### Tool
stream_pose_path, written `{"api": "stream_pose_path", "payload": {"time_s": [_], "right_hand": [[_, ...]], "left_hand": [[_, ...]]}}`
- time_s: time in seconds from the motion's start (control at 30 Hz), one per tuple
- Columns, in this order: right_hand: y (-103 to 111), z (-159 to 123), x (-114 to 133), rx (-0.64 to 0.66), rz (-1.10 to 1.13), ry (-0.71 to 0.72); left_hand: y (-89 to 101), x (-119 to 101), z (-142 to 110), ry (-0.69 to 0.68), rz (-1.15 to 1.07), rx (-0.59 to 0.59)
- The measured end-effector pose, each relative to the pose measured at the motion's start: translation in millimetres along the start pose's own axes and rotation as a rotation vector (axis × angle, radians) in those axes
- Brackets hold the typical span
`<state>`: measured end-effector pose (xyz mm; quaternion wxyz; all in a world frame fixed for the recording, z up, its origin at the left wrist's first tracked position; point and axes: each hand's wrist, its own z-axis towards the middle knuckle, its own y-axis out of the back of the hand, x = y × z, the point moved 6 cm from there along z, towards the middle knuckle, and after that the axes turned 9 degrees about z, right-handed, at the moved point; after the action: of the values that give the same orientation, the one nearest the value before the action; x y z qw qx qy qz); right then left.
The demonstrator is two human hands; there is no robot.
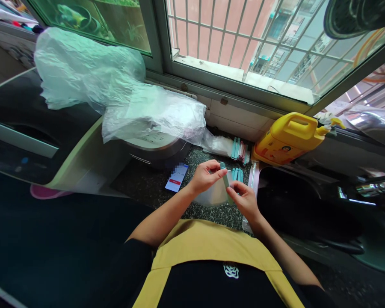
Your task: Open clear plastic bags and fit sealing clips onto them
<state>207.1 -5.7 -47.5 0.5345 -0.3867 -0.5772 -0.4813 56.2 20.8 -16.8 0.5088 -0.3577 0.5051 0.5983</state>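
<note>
Over the counter, my left hand (pixel 207 176) pinches the upper part of a slim pale-green plastic strip (pixel 226 179) with a rounded top end. My right hand (pixel 244 199) grips the same strip lower down, its fingers closed on the edge. Beneath the hands lies a translucent whitish sheet or bag (pixel 211 194); which of these it is, I cannot tell. Just beyond my right hand several similar green strips (pixel 237 174) lie side by side. Farther back, more green strips (pixel 235 148) sit beside reddish ones in clear plastic packaging (pixel 220 144).
A lit phone (pixel 177 178) lies left of my hands on the speckled dark counter (pixel 199 155). Behind it stands a rounded appliance (pixel 154 149) draped with a clear plastic bag (pixel 160 111). A yellow pump jug (pixel 285 139) stands by the dark sink (pixel 291 201) at right.
</note>
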Motion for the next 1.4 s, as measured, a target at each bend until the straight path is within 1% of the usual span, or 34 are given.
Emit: {"api": "stream_pose_path", "payload": {"time_s": [0.3, 0.67, 0.8, 0.9, 0.93, 1.0, 1.03, 1.1, 1.17, 1.2, 1.27, 1.3, 1.4], "right_hand": [[0.8, 0.6, -0.3, 0.001, -0.032, -0.001], [1.0, 2.7, 0.3, 0.012, -0.043, -0.029], [1.0, 4.1, -1.2, 0.008, -0.048, -0.024], [2.1, 5.6, 0.2, -0.004, -0.080, 0.007], [3.2, 6.1, 0.6, -0.012, -0.093, 0.015], [6.2, 6.6, 1.0, -0.032, -0.110, 0.025], [7.9, 6.7, 0.9, -0.040, -0.113, 0.029], [10.8, 6.6, 0.8, -0.047, -0.117, 0.036], [13.3, 6.3, 1.4, -0.054, -0.127, 0.050], [14.3, 6.2, 2.0, -0.057, -0.132, 0.057], [15.6, 6.3, 3.6, -0.060, -0.140, 0.068], [16.1, 6.4, 4.6, -0.058, -0.142, 0.072], [18.5, 7.4, 7.8, -0.059, -0.146, 0.084]], "left_hand": [[-0.8, 0.0, 1.6, -0.039, 0.018, -0.024], [-0.5, 4.4, 2.1, -0.018, -0.001, -0.050], [-2.9, 11.6, 1.9, 0.006, 0.002, -0.041], [-5.0, 29.4, 3.0, 0.004, -0.010, -0.019], [-4.2, 39.6, 3.7, 0.015, -0.010, -0.025], [1.0, 67.2, 4.4, 0.087, 0.035, -0.068], [5.0, 83.0, 3.9, 0.139, 0.122, -0.096], [14.3, 115.0, 0.1, 0.277, 0.376, -0.136], [21.3, 142.0, -6.8, 0.400, 0.584, -0.128], [23.2, 152.7, -10.7, 0.446, 0.646, -0.111], [24.3, 167.0, -17.6, 0.497, 0.693, -0.077], [23.9, 170.5, -19.8, 0.503, 0.691, -0.066], [20.8, 168.4, -19.2, 0.465, 0.663, -0.050]]}}
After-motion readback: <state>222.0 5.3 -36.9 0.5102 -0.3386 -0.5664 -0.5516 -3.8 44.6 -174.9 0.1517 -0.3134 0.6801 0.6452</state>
